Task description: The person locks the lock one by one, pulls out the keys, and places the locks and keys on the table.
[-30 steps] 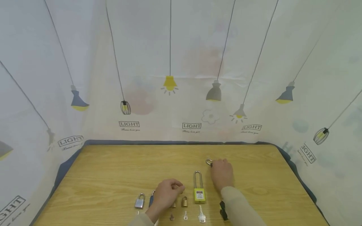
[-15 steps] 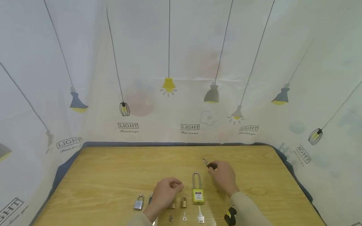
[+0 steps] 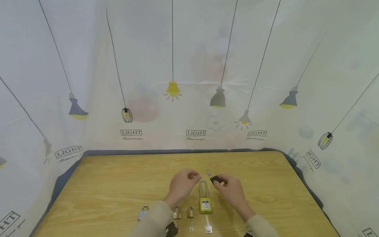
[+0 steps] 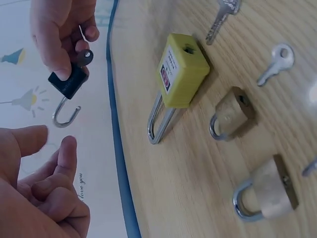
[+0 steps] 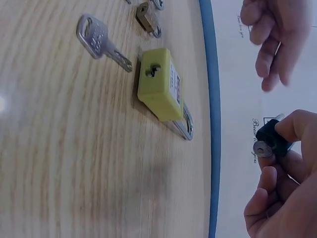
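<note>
My right hand (image 3: 232,191) pinches a black padlock (image 4: 67,83) between thumb and fingers, raised above the table. A key (image 4: 85,57) sits in the padlock, and its steel shackle (image 4: 62,121) hangs unlocked with one end free. Just left of it, my left hand (image 3: 183,182) reaches towards the shackle; the left wrist view shows its thumb and forefinger apart with nothing between them. Below both hands, a yellow long-shackle padlock (image 3: 205,204) lies on the table, a silver key (image 3: 208,226) beneath it.
Left of the yellow padlock lie a small brass padlock (image 3: 190,212), a larger brass padlock (image 3: 177,214) and a silver padlock (image 3: 142,212), partly behind the left sleeve. A small key (image 3: 191,226) lies near the front. A printed curtain (image 3: 165,138) borders the wooden table (image 3: 118,177).
My right hand has drawn the black padlock left and nearer, turning it so its body shows. My left hand has moved from over the padlocks up and right towards it.
</note>
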